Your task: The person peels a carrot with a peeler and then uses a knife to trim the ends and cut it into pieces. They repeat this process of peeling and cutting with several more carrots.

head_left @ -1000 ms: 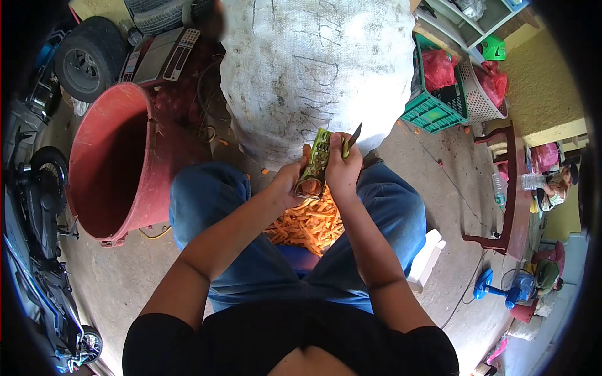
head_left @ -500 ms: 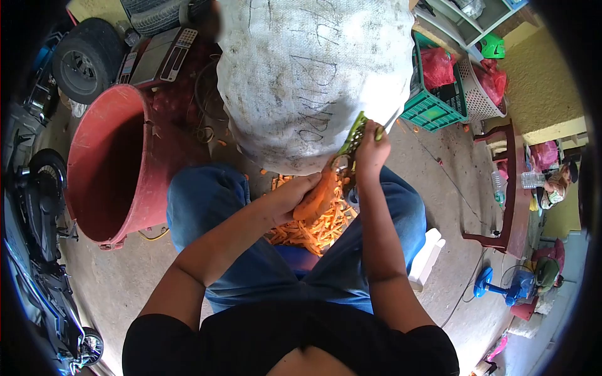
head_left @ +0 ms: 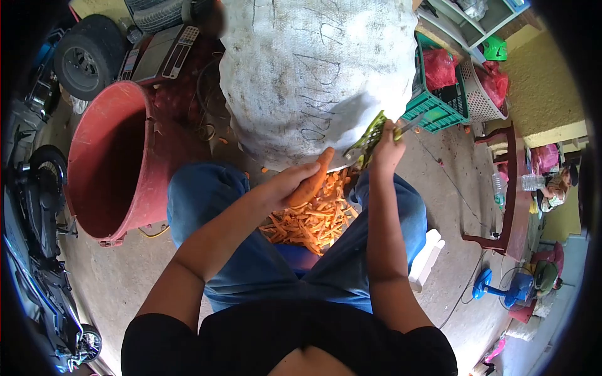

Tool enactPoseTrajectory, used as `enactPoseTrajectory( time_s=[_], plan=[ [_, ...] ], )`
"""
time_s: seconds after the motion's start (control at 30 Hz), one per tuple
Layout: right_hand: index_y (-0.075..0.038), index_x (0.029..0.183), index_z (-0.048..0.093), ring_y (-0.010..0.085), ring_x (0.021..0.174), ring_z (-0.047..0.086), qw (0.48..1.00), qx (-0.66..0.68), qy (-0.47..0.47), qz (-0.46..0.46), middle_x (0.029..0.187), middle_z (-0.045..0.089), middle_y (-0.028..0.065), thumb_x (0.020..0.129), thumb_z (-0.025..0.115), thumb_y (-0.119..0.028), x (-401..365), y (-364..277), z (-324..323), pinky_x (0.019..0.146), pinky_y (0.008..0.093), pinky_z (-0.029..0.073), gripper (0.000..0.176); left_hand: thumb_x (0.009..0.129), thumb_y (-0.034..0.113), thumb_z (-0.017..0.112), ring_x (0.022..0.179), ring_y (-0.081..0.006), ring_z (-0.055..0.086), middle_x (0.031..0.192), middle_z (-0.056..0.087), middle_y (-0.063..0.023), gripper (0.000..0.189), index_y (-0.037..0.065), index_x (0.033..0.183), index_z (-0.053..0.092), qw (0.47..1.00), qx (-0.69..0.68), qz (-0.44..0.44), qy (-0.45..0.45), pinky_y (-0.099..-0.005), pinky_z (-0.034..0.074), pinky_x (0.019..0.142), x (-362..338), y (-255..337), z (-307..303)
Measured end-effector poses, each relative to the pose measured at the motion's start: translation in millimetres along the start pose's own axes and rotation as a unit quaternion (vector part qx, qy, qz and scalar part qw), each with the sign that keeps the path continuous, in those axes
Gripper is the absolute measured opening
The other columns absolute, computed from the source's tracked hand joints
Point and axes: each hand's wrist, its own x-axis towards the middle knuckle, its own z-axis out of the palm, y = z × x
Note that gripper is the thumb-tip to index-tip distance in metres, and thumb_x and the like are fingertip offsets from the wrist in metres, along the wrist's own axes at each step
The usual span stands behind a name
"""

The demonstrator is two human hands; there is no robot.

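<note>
Place: a garage-like storeroom, as it looks from here
Floor [head_left: 125,282]: bare concrete
Left side: parked motorbike [head_left: 47,219], car wheel [head_left: 84,66], loose tyres [head_left: 157,17]
Ahead: a bulging sack [head_left: 307,75]
Right side: plastic crate [head_left: 436,111], shelf [head_left: 461,32], blue fan [head_left: 517,289]

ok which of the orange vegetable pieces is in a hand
The long, thick, tapering orange vegetable in the left hand. Its size sets it apart: the thin orange strips lie heaped loosely below, between the knees.
</note>
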Motion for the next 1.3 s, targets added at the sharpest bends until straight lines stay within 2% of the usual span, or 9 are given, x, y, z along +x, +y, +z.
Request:
enactPoseTrajectory(
  time_s=[0.23,0.3,0.43,0.53,0.6,1.0,1.1,1.2,1.3],
  plan=[
    [0.004,0.077,0.053,0.0075,0.051,0.043,0.991,0.016,-0.126,0.035,0.058,0.050,0.0029,0.084,0.047,-0.020,-61.5,-20.3,24.5,0.047,0.0236,0.036,0.025,0.086,0.034,0.037,0.065,-0.0133,0.052,0.075,0.053,-0.0061,0.031,0.006,0.092,0.046,0.991,-0.128,0.010,-0.036,-0.0255,0.042,0.044,18.9,-11.6,-6.5],
    [0.004,0.077,0.052,0.0095,0.050,0.046,0.991,-0.006,-0.126,0.036,0.056,0.051,0.0066,0.084,0.047,-0.019,-69.3,-19.4,27.9,0.048,0.0254,0.038,0.024,0.086,0.033,0.036,0.062,-0.0144,0.054,0.072,0.055,-0.0062,0.031,0.006,0.091,0.049,0.986,-0.152,0.006,0.064,-0.0258,0.043,0.045,16.6,-13.2,-1.9],
    [0.004,0.076,0.052,0.0108,0.048,0.046,0.992,-0.023,-0.117,0.028,0.055,0.051,0.0067,0.084,0.047,-0.019,-70.7,-10.0,30.6,0.047,0.0262,0.038,0.025,0.086,0.033,0.037,0.060,-0.0154,0.054,0.073,0.056,-0.0059,0.031,0.006,0.091,0.050,0.980,-0.196,0.030,0.035,-0.0260,0.044,0.047,16.4,-15.3,0.7],
    [0.004,0.076,0.053,0.0134,0.047,0.046,0.992,-0.034,-0.116,0.020,0.055,0.051,0.0090,0.083,0.048,-0.019,-72.3,-14.1,29.5,0.048,0.0274,0.038,0.025,0.087,0.032,0.036,0.060,-0.0163,0.054,0.072,0.055,-0.0056,0.030,0.006,0.092,0.050,0.965,-0.238,0.029,0.109,-0.0275,0.045,0.048,21.2,-14.7,0.7],
    [0.004,0.075,0.053,0.0150,0.047,0.046,0.992,-0.048,-0.114,0.004,0.055,0.052,0.0104,0.083,0.048,-0.018,-71.4,-9.0,30.1,0.048,0.0282,0.038,0.025,0.087,0.031,0.034,0.062,-0.0157,0.053,0.074,0.055,-0.0054,0.030,0.005,0.094,0.049,0.980,-0.192,0.056,0.000,-0.0279,0.044,0.050,28.2,-22.1,-15.2],
    [0.004,0.076,0.054,0.0193,0.050,0.050,0.976,-0.189,0.027,-0.108,0.060,0.054,0.0154,0.082,0.047,-0.015,-10.7,12.9,10.1,0.049,0.0320,0.039,0.021,0.089,0.033,0.030,0.067,-0.0135,0.052,0.082,0.052,-0.0055,0.034,0.006,0.106,0.043,0.999,0.029,-0.041,0.007,-0.0280,0.046,0.056,-13.9,0.5,18.2],
    [0.005,0.073,0.053,0.0148,0.047,0.042,0.979,-0.149,0.125,-0.056,0.056,0.050,0.0092,0.082,0.047,-0.016,20.1,2.2,-5.5,0.047,0.0307,0.036,0.024,0.089,0.033,0.031,0.066,-0.0132,0.053,0.083,0.053,-0.0061,0.036,0.004,0.106,0.043,0.997,0.056,-0.042,-0.043,-0.0280,0.047,0.059,-23.8,-4.1,29.1],
    [0.005,0.071,0.052,0.0123,0.047,0.038,0.989,-0.042,0.123,-0.073,0.054,0.047,0.0057,0.082,0.046,-0.015,26.1,9.4,-7.9,0.046,0.0291,0.034,0.024,0.088,0.032,0.032,0.067,-0.0146,0.053,0.082,0.053,-0.0070,0.035,0.003,0.103,0.044,0.997,0.018,-0.048,-0.061,-0.0282,0.047,0.061,-10.1,0.5,9.7],
    [0.001,0.071,0.052,0.0075,0.048,0.038,0.998,0.032,0.048,0.025,0.055,0.046,-0.0001,0.084,0.046,-0.017,0.8,2.3,1.4,0.044,0.0243,0.032,0.023,0.088,0.031,0.034,0.067,-0.0159,0.053,0.080,0.053,-0.0077,0.032,0.004,0.100,0.045,0.998,-0.036,-0.048,-0.027,-0.0283,0.045,0.060,-0.8,4.7,-1.4]
  ],
)
